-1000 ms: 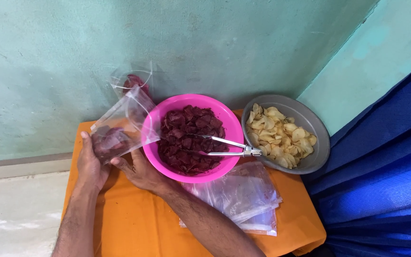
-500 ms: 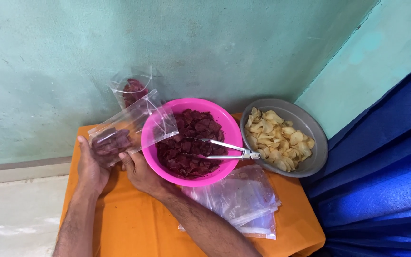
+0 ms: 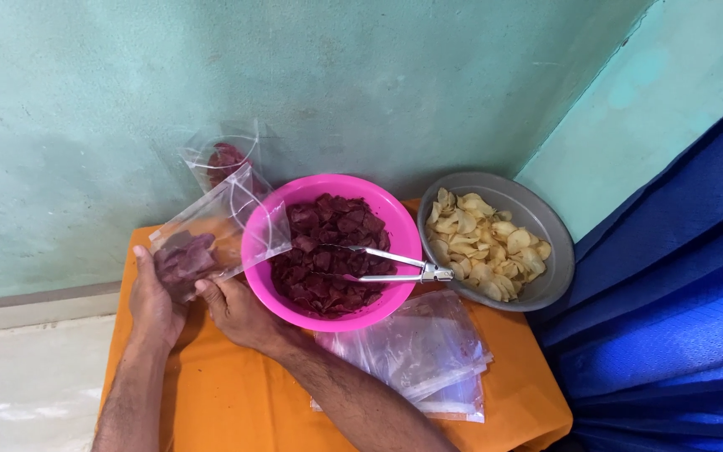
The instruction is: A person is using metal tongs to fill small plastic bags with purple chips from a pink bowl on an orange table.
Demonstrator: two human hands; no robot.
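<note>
My left hand (image 3: pixel 154 295) lay at the left edge of the orange table (image 3: pixel 236 402), fingers curled up around the bottom of a clear bag (image 3: pixel 211 238) that held a few dark red chips. The bag lay tilted, its open mouth resting against the rim of the pink bowl (image 3: pixel 395 230). My right hand (image 3: pixel 240 310) sat just beside the left, thumb and fingers pinched on the bag's lower edge, with the knuckles touching the bowl's outer wall. Both hands were closed on the bag; neither was free.

Behind the bag, against the green wall (image 3: pixel 85 109), stood a second bag (image 3: pixel 226 155) with dark red chips inside. The bowl was filled with the same chips. Metal tongs (image 3: pixel 387 264) lay across them, handle end sticking out over the right rim. In front of the bowl, a stack of empty bags (image 3: pixel 416 356) lay flat on the table. Just right of the bowl sat a grey pan (image 3: pixel 550 234) of pale yellow chips. A blue cloth (image 3: pixel 679 293) hung at far right.
</note>
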